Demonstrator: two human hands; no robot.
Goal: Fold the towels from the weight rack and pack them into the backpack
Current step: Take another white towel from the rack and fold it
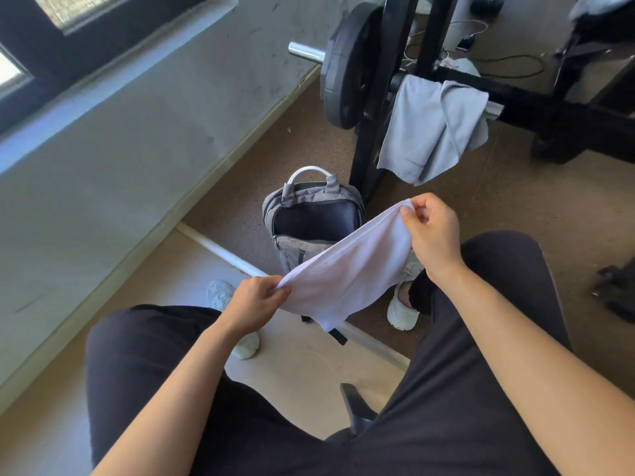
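Note:
A white towel (347,269) hangs stretched between my two hands above my knees. My left hand (256,302) pinches its lower left corner, and my right hand (431,230) pinches its upper right corner. Behind the towel a grey backpack (311,218) stands upright on the floor with its main compartment unzipped and dark inside. The towel covers the backpack's lower right part. A light grey towel (429,132) hangs draped over a bar of the black weight rack (388,80), beyond the backpack.
A black weight plate (347,67) sits on a chrome bar at the rack's left. The wall and its skirting run along the left. A white pipe (220,249) lies across the floor. My legs and white shoes flank the backpack. Cables lie behind the rack.

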